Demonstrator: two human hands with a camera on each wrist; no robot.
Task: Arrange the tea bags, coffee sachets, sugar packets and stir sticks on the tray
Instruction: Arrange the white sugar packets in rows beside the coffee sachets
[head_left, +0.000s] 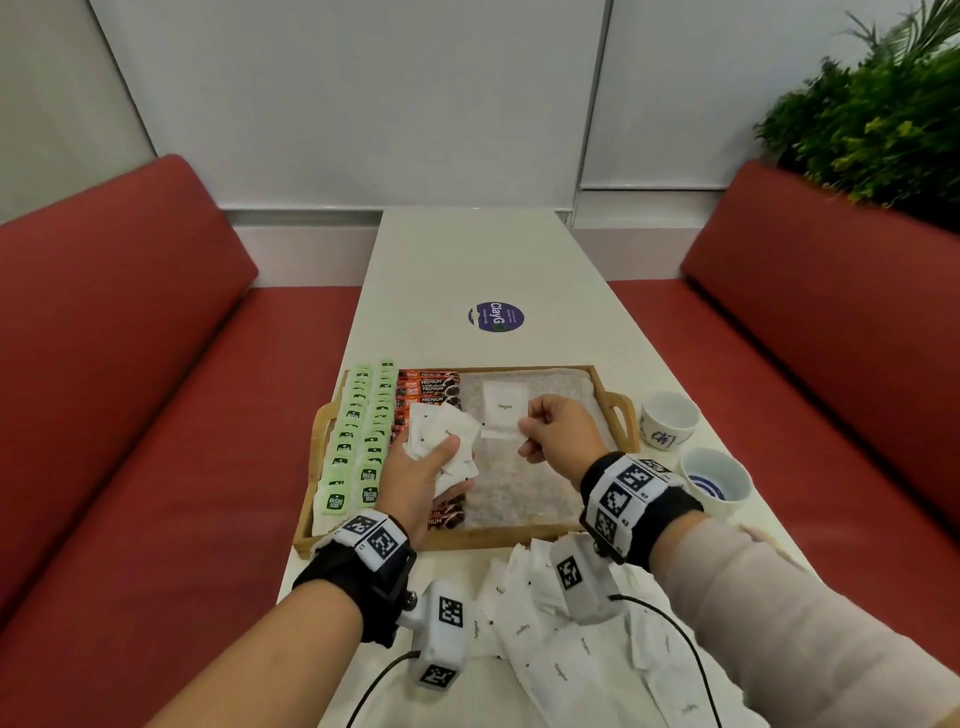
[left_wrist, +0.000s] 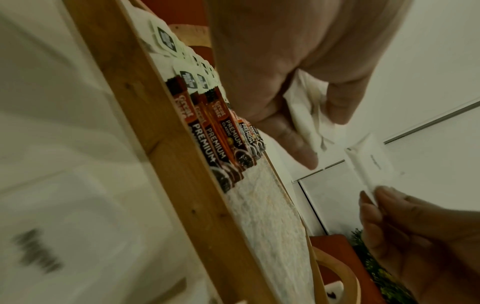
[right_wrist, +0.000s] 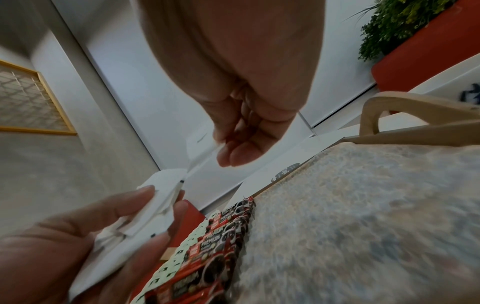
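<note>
While sugar goes in: right hand (head_left: 553, 428) pinching one sugar packet (head_left: 503, 408) by its edge above tray centre; left hand (head_left: 423, 470) clutching a fanned sheaf of packets (head_left: 441, 439), centre-left of frame.
Risk, sheaf: likely to slip and scatter over the coffee sachets (head_left: 428, 389) directly beneath; loose fanned hold the cause.
Risk, single packet: apt to land crooked on the textured liner; corner pinch the cause.
Risk, cups: near tray's right handle, exposed to a sleeve.
Count, tea bags (head_left: 358, 431): two columns, left of tray (head_left: 602, 382); number unclear.
Count, loose sugar pile (head_left: 582, 644), bottom centre: many, not countable.
Count, cups (head_left: 669, 423): two.
Count, stir sticks: none visible.
</note>
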